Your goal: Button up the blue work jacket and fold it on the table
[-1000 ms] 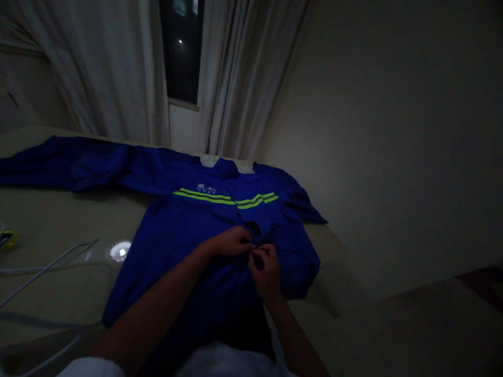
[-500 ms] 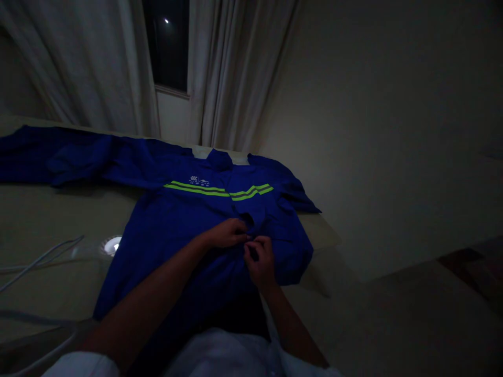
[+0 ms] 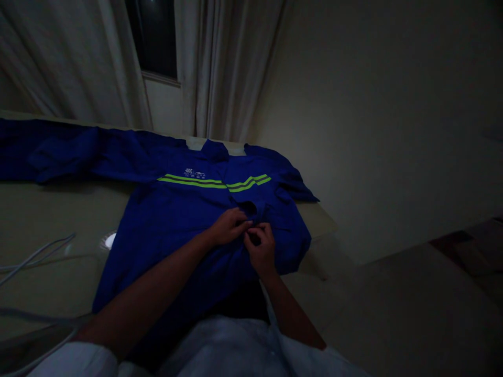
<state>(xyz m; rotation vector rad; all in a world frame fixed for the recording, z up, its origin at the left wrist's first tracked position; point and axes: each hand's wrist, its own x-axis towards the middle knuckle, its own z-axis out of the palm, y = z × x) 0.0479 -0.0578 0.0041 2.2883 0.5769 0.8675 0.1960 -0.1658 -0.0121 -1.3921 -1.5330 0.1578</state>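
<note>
A blue work jacket [image 3: 176,209] with a yellow-green reflective stripe across the chest and a white logo lies spread front up, its collar pointing away from me. My left hand [image 3: 230,226] pinches the cloth along the front opening, below the stripe. Right beside it, my right hand [image 3: 261,246] has thumb and forefinger pressed together on the same front edge. Just above the fingers the cloth gapes in a dark fold. The light is dim, and any button or fastener between the fingertips is hidden.
The jacket rests on a pale table [image 3: 58,214]. Thin white cables [image 3: 39,256] and a small bright reflection are on the left. Behind the table hang curtains [image 3: 228,68] beside a dark window [image 3: 153,42]. A plain wall [image 3: 373,131] stands at right.
The view has shifted slightly, so the jacket sits a little higher and further left. Both hands stay at the front opening; the left fingers have drawn closer to the right ones.
</note>
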